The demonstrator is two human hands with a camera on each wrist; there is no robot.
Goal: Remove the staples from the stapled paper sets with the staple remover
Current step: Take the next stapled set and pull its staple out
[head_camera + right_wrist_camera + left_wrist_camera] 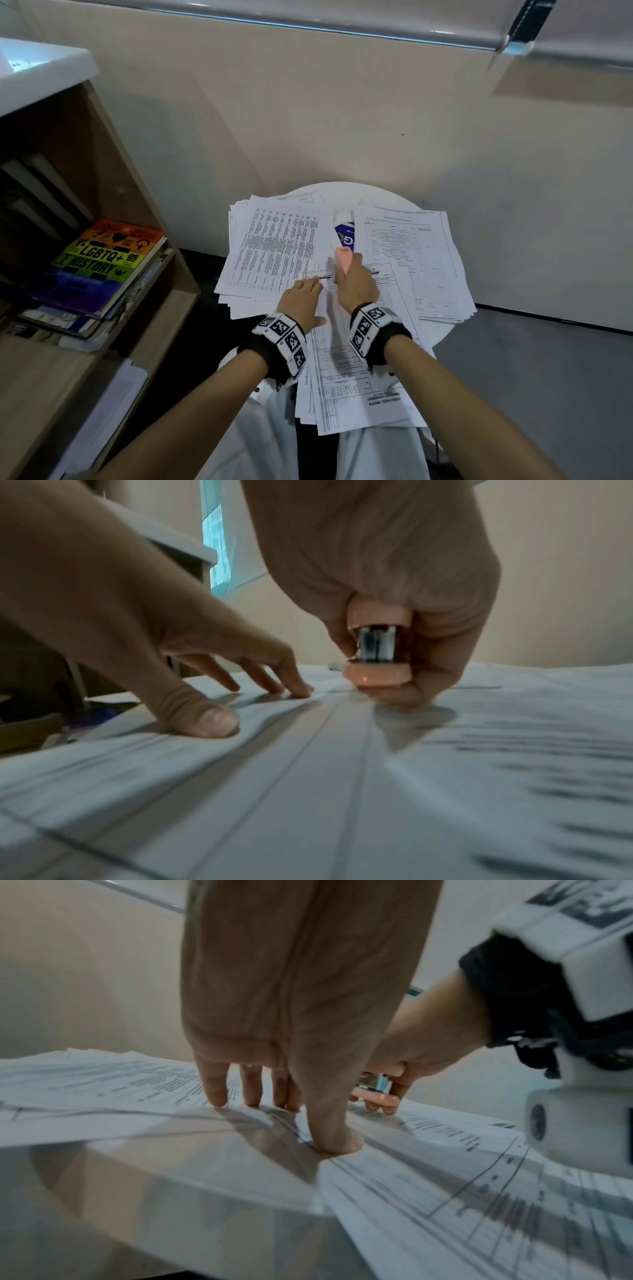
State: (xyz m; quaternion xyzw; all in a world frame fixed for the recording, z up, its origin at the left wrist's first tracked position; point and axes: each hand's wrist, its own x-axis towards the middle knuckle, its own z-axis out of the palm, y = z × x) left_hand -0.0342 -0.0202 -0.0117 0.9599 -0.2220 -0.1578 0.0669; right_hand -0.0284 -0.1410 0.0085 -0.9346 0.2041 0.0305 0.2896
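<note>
From the head view I judge the step in hand to be pulling one staple. My right hand [356,284] is wrapped around the pink staple remover [343,259], whose tip sits at the far end of the paper set [346,363] lying across the middle of the round white table [342,192]. My left hand [303,303] lies flat on the sheet just beside the tool, fingers straight, holding nothing. Another stack of papers [274,246] lies to the left and one more [411,257] to the right. The near edge of the middle set reads "PURCHASE ORDER", upside down to me. On the shelf at left a rainbow book [109,257] reads "LGBTQ+ HISTORY".

In the left wrist view my straight fingertips [217,1096] and thumb press the paper, with the staple remover [375,1096] just behind them.

In the right wrist view the staple remover [377,650] is squeezed between thumb and fingers, its metal parts nearly closed above the sheet. The staple itself is too blurred to find, so I cannot say whether it is caught. The next move calls for firm downward pressure from the left hand while the tool lifts.
</note>
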